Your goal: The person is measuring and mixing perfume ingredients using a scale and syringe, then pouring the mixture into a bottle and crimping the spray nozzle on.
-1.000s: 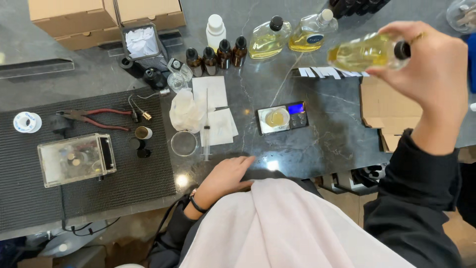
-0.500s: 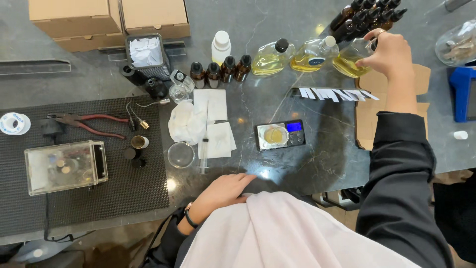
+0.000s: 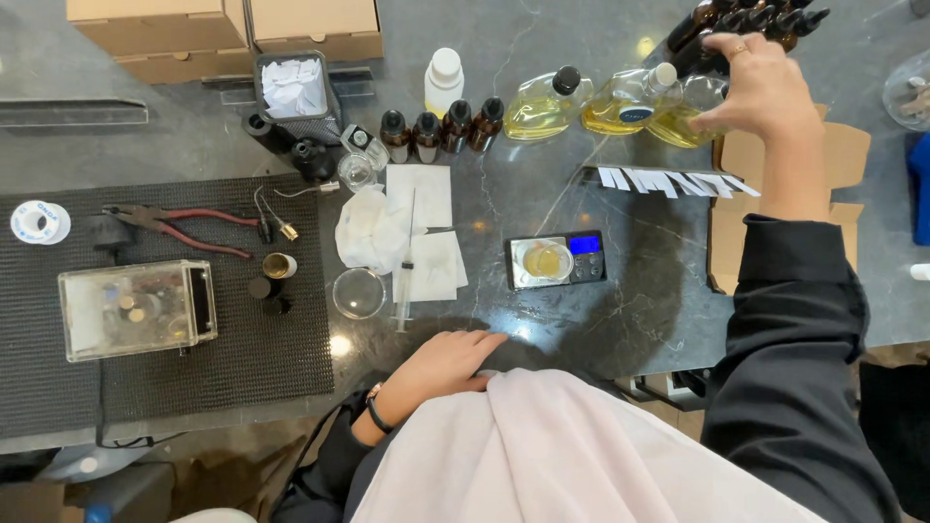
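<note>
The fingers (image 3: 744, 60) of the right hand (image 3: 765, 92) curl closed over the top of a clear bottle of yellow liquid (image 3: 686, 121), which stands on the dark marble counter (image 3: 542, 194) at the right end of a row of such bottles, well beyond and to the right of the small digital scale (image 3: 556, 260). The left hand (image 3: 441, 363) lies flat and open on the counter edge, just nearer the person than the scale and holding nothing. Left of the scale, well apart from it, a black ribbed mat (image 3: 165, 378) carries a clear plastic box (image 3: 136, 308) and red-handled pliers (image 3: 170, 225). Two more bottles of yellow liquid (image 3: 542, 105) stand beyond the scale, with four small amber bottles (image 3: 441, 128) to their left. White tissues (image 3: 407, 228) lie just left of the scale, a syringe (image 3: 405, 281) across them. A fan of white paper strips (image 3: 673, 181) sits beyond and right of the scale. A small glass dish (image 3: 358, 292) rests left of the syringe.
</note>
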